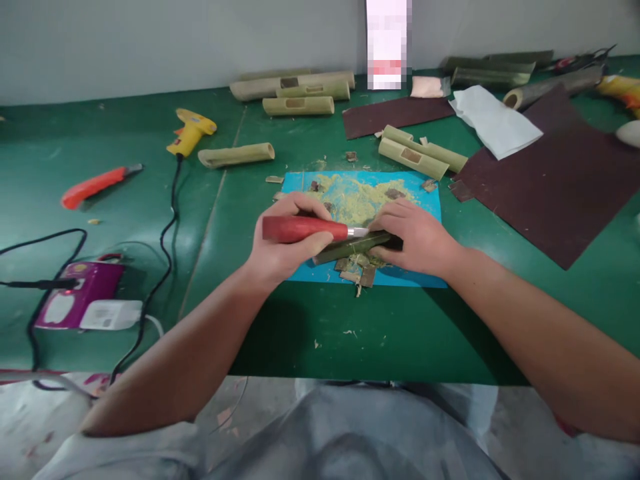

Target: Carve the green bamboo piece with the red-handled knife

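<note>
Left hand [283,243] I see closed round a red grinder [305,229], its tip on the bamboo strip [353,247] that my right hand [417,237] grips flat on the blue mat [425,200]. I judge grinding is in hand, and it calls for a steady hold. Dust [357,193] covers the mat's far half. Beyond the mat lie slotted tubes [420,155], contents hidden.

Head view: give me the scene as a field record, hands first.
left hand: grips red-handled tool, metal tip at bamboo piece
right hand: holds the bamboo piece down on blue mat
debris: yellowish dust and chips on the mat
left of mat: yellow glue gun, orange knife, purple box
right of mat: brown sheets
back: bamboo tubes
</note>
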{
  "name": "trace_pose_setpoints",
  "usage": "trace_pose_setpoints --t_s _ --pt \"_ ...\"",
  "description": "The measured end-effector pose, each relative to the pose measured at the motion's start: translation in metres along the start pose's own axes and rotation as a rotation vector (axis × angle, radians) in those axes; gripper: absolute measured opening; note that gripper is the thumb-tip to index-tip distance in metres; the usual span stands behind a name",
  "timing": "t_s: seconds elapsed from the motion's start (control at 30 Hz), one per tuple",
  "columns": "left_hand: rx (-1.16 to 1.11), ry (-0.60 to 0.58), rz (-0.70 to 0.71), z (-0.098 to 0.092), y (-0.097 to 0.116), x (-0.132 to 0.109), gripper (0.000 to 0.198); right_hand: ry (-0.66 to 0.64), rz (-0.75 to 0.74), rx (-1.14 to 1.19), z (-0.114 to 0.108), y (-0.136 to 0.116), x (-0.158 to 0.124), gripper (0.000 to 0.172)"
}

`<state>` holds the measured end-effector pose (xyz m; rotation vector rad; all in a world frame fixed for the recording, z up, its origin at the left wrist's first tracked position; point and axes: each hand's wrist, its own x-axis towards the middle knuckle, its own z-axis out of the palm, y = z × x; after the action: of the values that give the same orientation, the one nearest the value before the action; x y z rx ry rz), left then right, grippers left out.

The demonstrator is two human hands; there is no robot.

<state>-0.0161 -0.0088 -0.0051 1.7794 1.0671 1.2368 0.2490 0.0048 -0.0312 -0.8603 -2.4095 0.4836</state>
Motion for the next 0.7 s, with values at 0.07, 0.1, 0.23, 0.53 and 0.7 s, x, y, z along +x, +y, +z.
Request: trace_pose_setpoints --t_s 0.07,0.1,0.23,0.53,0.7 --pt "0.021 -0.055 0.050 -0.001 0.001 0.002 0.022 0.002 0.006 0.003 -0.001 -0.001 0.000 0.021" --pt "0.002 -0.092 0.059 -0.002 0.001 0.003 0.021 0.004 0.010 0.005 -0.002 -0.001 0.000 0.020" --pt "-0.029 -0.189 0.120 -0.006 0.000 0.009 0.016 0.017 0.023 0.007 -0.004 -0.003 -0.001 0.019" --pt "0.002 -0.247 0.245 -0.018 -0.008 0.015 0.020 0.022 0.020 0.012 -0.003 -0.001 -0.001 0.018" --pt "0.030 -0.272 0.260 -0.020 -0.006 0.017 0.020 0.001 0.027 0.003 -0.004 -0.002 -0.002 0.019"
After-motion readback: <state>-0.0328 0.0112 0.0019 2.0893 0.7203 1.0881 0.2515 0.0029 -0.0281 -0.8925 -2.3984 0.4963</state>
